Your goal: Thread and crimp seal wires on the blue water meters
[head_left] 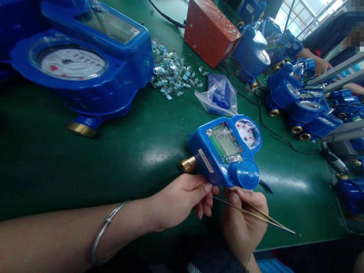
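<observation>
A blue water meter (209, 151) with a small display, a round dial and a brass threaded end lies tilted on the green table in front of me. My left hand (189, 195) is at its lower edge, thumb and fingers pinched together. A bit of blue shows by the fingertips, but what they grip is hidden. Close beside it, my right hand (247, 218) is closed around a pair of thin tweezers (273, 221), their joined end pointing right. The right fingertips are just under the meter's round blue cap (248, 174) and partly hidden by it.
Larger in view, another blue meter (85, 72) stands at the upper left. Behind are a pile of small clear-and-blue parts (174, 74), a plastic bag of blue pieces (220, 94) and an orange metal box (210, 32). Several meters (307, 108), cables and another person's hand (317, 64) are at right.
</observation>
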A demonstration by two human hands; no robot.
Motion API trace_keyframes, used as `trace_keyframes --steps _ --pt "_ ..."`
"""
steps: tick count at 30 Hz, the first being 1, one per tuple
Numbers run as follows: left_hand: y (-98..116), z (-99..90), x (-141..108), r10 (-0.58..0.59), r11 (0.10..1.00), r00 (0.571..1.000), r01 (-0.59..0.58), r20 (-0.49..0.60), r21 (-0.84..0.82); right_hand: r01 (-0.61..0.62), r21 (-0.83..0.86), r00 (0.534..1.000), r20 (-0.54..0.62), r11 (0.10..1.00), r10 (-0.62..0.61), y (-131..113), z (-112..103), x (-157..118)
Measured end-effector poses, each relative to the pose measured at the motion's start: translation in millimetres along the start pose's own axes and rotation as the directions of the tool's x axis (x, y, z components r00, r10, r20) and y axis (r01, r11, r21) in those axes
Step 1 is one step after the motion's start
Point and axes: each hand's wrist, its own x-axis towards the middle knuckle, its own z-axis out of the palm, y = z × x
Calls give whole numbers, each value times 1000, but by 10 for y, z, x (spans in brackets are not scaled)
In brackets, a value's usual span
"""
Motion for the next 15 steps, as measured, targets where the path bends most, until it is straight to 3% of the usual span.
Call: trace_keyframes --steps 7,15 --pt "-22 8 -10 -11 999 1000 12 11 -39 -151 88 988 15 985 151 31 -58 -46" --pt "-6 13 -28 -63 978 998 68 29 -195 -172 169 983 93 970 158 -39 -47 -40"
